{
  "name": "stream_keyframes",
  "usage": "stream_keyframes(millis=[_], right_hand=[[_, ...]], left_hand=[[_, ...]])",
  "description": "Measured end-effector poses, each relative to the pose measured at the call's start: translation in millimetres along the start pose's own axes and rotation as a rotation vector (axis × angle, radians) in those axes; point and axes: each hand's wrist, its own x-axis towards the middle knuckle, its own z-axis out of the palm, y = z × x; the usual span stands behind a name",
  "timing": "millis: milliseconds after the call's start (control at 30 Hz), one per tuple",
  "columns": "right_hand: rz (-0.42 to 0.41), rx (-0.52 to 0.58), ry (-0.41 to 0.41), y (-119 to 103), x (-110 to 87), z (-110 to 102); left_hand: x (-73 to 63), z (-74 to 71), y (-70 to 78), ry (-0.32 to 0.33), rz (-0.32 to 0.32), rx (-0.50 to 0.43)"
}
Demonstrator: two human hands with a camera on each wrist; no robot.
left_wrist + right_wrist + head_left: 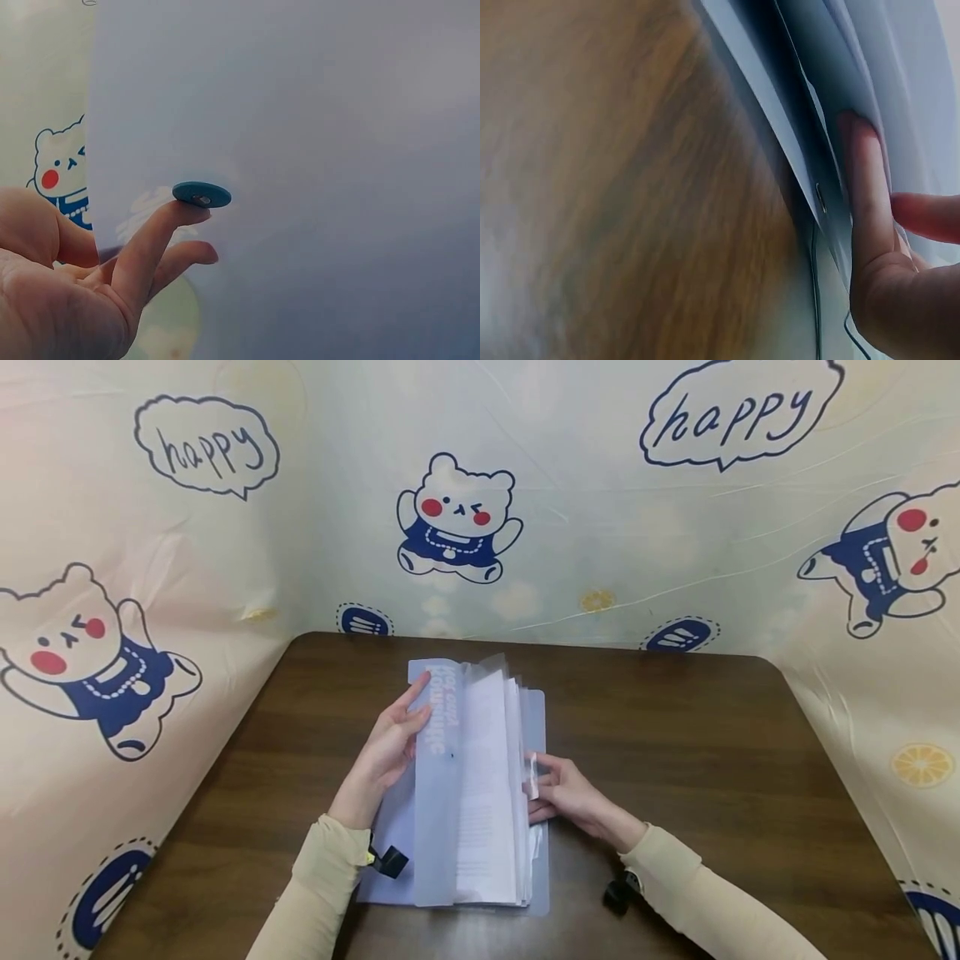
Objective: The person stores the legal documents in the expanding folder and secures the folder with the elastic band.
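A blue translucent document folder (437, 793) stands partly open at the middle of the table, with white printed papers (486, 793) in clear sleeves inside. My left hand (388, 739) grips the folder's front cover at its left side, thumb on the lettered face. In the left wrist view, a teal round button (202, 194) sits on the cover's other face, right at a fingertip. My right hand (566, 793) is at the right edge of the sleeves. There, the right wrist view has a finger (869, 195) reaching between the layers and pinching some against another digit.
The dark wooden table (675, 735) spreads around the folder. A printed cloth (577, 527) with bear drawings hangs behind and at both sides. A thin dark cord (815, 292) hangs beside the folder's edge in the right wrist view.
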Motion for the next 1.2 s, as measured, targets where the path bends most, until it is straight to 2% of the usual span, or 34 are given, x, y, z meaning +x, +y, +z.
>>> stream_keyframes(millis=[233,567,800,933,1200], right_hand=[[-0.039,-0.075,0.006,-1.8,-5.0,-12.9],[-0.105,-0.188,0.017,-3.1,-11.9,-23.4],[-0.221,-0.284,0.018,1.4,-11.3,-24.9],[-0.292,-0.357,0.042,5.3,-10.6,-28.2],[-0.324,-0.442,0.096,5.3,-13.4,-37.7]], left_hand=[[0.9,4.9,-1.3,0.026,0.015,0.093],[1.2,9.8,-2.6,0.045,0.003,0.149],[2.6,16.5,-5.3,0.074,0.002,0.199],[3.7,22.0,-8.1,0.093,0.015,0.258],[3.8,27.2,-10.0,0.111,0.047,0.33]])
